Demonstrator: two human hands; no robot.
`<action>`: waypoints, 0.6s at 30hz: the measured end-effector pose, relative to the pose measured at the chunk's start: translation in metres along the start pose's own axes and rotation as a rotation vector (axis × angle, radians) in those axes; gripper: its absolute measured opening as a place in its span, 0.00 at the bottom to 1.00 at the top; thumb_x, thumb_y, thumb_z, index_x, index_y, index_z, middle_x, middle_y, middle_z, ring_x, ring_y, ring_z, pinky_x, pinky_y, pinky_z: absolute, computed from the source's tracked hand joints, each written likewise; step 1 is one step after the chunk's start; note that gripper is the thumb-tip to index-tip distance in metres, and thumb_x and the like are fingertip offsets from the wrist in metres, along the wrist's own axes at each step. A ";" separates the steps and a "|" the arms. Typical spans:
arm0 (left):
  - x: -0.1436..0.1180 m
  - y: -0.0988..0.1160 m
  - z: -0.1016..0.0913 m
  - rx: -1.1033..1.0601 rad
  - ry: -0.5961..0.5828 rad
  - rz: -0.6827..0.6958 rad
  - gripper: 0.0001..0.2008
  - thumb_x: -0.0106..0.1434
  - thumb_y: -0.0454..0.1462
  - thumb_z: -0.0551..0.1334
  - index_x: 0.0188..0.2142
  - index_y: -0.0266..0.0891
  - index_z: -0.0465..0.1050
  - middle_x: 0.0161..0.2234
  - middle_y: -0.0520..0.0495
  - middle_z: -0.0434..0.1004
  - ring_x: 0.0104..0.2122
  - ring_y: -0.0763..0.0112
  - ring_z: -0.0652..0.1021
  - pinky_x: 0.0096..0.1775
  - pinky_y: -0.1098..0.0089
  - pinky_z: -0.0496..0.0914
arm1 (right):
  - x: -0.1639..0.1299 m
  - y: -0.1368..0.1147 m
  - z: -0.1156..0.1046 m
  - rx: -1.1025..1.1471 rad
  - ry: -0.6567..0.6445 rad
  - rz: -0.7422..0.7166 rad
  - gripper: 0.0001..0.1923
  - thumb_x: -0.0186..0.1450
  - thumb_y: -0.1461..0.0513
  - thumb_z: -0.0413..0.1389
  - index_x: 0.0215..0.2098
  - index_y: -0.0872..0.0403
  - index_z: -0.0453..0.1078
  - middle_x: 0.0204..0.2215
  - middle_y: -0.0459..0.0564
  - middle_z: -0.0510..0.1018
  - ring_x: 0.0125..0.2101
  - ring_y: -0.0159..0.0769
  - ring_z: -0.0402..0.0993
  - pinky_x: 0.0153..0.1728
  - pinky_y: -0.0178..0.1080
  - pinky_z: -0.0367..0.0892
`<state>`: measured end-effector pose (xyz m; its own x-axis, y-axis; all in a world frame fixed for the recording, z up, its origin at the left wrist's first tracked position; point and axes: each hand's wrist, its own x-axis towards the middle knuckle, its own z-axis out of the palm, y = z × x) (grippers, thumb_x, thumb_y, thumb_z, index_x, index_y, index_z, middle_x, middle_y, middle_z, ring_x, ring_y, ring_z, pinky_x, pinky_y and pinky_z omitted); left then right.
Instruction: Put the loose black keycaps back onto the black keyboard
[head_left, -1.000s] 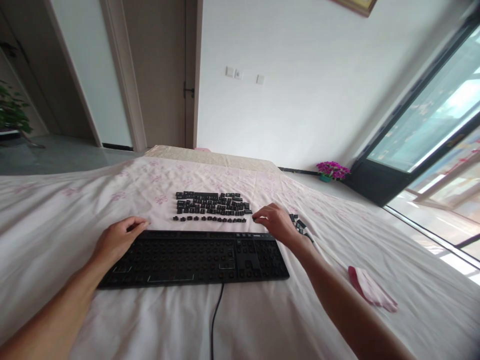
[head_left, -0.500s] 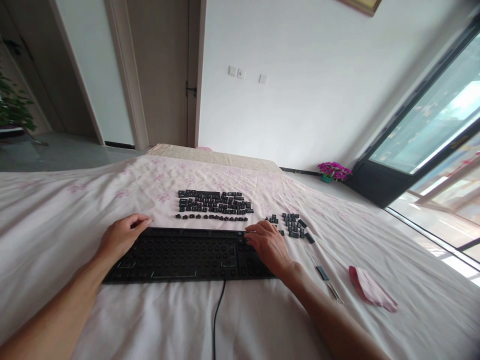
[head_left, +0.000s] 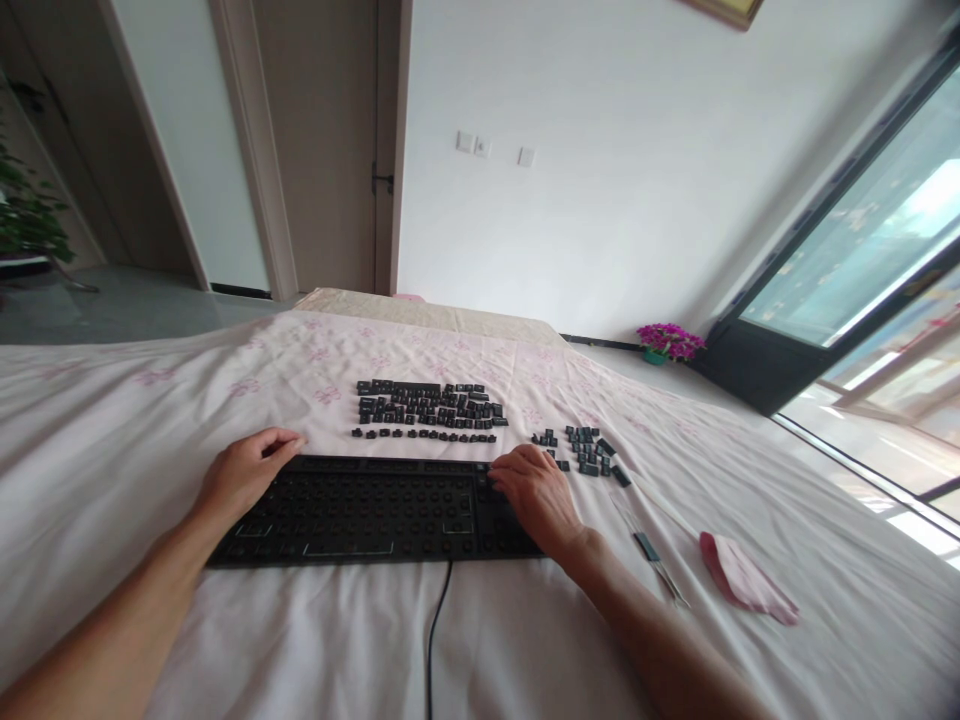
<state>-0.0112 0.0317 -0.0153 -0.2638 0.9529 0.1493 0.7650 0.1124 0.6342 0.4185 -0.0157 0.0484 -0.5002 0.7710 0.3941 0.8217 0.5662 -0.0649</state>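
While both forearms reach in from the near edge, the hands rest on a black keyboard (head_left: 375,508) that lies flat on the bed sheet (head_left: 112,440), its cable (head_left: 433,630) trailing toward the near side; the left hand (head_left: 244,472) lies palm down on the keyboard's far left corner, fingers loosely curled and pointing right along the far edge, gripping nothing; the right hand (head_left: 534,492) sits palm down over the keyboard's right part, wrist bent, fingers (head_left: 501,468) curved down onto the far edge, and whether they pinch anything cannot be told; the keyboard shows bare sockets where its caps are off; just beyond its far edge a group of loose keycaps (head_left: 427,408) lies in neat rows on the sheet, and a smaller cluster of keycaps (head_left: 585,450) lies to the right, near the right hand but apart from it; farther right, beside the right forearm, a slim tool (head_left: 651,552) lies on the sheet, with a pink cloth (head_left: 746,580) beyond it; a pot of purple flowers (head_left: 669,342) stands on the floor by the far wall.
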 end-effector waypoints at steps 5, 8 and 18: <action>0.000 -0.001 0.001 0.003 -0.004 0.001 0.19 0.57 0.53 0.58 0.39 0.45 0.78 0.38 0.51 0.82 0.38 0.62 0.79 0.39 0.71 0.68 | 0.001 -0.001 0.000 0.021 0.017 0.002 0.09 0.67 0.62 0.54 0.39 0.50 0.78 0.39 0.48 0.80 0.42 0.40 0.68 0.45 0.44 0.62; 0.000 -0.002 0.001 0.007 -0.011 -0.009 0.20 0.57 0.54 0.57 0.39 0.46 0.77 0.39 0.51 0.82 0.39 0.62 0.79 0.39 0.71 0.68 | 0.001 -0.002 -0.001 0.031 0.027 0.005 0.10 0.68 0.62 0.54 0.39 0.50 0.78 0.39 0.48 0.80 0.41 0.40 0.68 0.45 0.44 0.62; -0.001 0.001 -0.001 0.018 -0.003 -0.011 0.19 0.57 0.53 0.57 0.38 0.46 0.78 0.38 0.52 0.82 0.39 0.62 0.80 0.38 0.71 0.68 | 0.000 -0.001 0.003 0.027 0.028 0.002 0.10 0.68 0.62 0.53 0.39 0.49 0.78 0.38 0.49 0.80 0.41 0.40 0.69 0.45 0.44 0.63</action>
<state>-0.0106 0.0311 -0.0143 -0.2711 0.9523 0.1401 0.7725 0.1284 0.6219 0.4168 -0.0159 0.0459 -0.4907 0.7638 0.4193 0.8148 0.5728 -0.0898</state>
